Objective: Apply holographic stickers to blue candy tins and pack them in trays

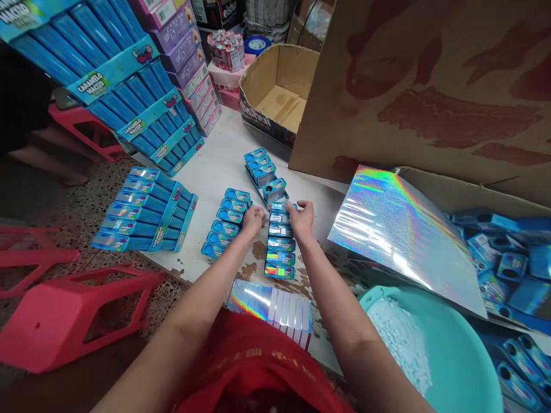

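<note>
The right hand (302,219) touches the far end of the row of shiny-faced boxes (280,245) with its thumb side; I cannot tell if it grips. The left hand (253,220) is half curled beside the row of blue boxes (228,215), and its hold is also unclear. Beyond both hands is a tray of boxes (263,171); to their right, a holographic sheet (400,229). The boxes seem light, thin card, rather slippery and easily dented, so best taken gently by their narrow sides.
</note>
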### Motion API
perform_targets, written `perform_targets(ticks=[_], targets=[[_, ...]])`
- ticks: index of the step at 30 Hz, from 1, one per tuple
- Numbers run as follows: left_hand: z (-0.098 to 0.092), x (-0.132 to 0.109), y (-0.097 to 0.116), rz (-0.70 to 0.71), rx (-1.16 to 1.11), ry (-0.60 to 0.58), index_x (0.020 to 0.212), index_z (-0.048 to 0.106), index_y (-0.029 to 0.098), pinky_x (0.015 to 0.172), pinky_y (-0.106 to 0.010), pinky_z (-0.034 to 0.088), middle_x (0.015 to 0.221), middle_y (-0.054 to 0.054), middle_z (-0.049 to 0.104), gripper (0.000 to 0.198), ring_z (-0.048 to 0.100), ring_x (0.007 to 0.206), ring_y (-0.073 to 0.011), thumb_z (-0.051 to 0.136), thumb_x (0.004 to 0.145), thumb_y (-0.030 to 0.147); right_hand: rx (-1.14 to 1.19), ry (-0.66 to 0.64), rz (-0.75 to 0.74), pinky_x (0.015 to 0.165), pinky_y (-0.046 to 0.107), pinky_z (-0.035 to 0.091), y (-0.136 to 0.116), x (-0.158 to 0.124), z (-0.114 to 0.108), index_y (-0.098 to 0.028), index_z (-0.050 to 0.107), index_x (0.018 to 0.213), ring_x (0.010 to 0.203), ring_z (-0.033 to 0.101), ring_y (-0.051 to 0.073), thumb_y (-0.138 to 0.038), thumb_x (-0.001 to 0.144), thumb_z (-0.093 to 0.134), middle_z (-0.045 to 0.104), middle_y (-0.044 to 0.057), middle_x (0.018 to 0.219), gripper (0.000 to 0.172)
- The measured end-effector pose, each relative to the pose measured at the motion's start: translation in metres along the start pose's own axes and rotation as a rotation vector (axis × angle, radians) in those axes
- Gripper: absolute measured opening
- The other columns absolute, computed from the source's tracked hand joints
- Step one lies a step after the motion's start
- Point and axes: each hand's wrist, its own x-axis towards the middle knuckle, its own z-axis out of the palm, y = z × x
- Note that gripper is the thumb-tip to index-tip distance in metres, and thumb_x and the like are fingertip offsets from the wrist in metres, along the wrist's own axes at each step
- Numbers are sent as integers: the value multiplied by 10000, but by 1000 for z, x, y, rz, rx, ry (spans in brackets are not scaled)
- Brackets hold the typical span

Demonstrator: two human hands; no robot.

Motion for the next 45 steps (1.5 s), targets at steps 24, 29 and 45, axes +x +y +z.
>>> perform_targets(ticks=[24,29,45], targets=[[-136,-46,-33,8,81,29,1215,552,211,930,-395,483,1209,-98,624,589,569,1136,-273,627,733,541,-111,-166,-229,836,390,458,82,-179,-112,-175,596,1001,938,580,228,-456,865,477,642,98,975,334],[-125,-46,-55,-153,-169,-146,1170,561,219,768,-371,562,1083,-81,687,682,672,921,-255,722,611,574,-618,-523,-258,861,423,406,93,-183,-96,-161,623,1020,1001,553,286,-476,867,477,649,136,1025,380],[-74,-183,-123,625,812,-201,1168,565,226,1033,-401,324,1182,-85,616,307,508,1157,-226,457,899,327,-464,-778,-491,653,254,414,88,-177,-85,-220,660,810,764,607,183,-304,822,621,651,27,807,93]])
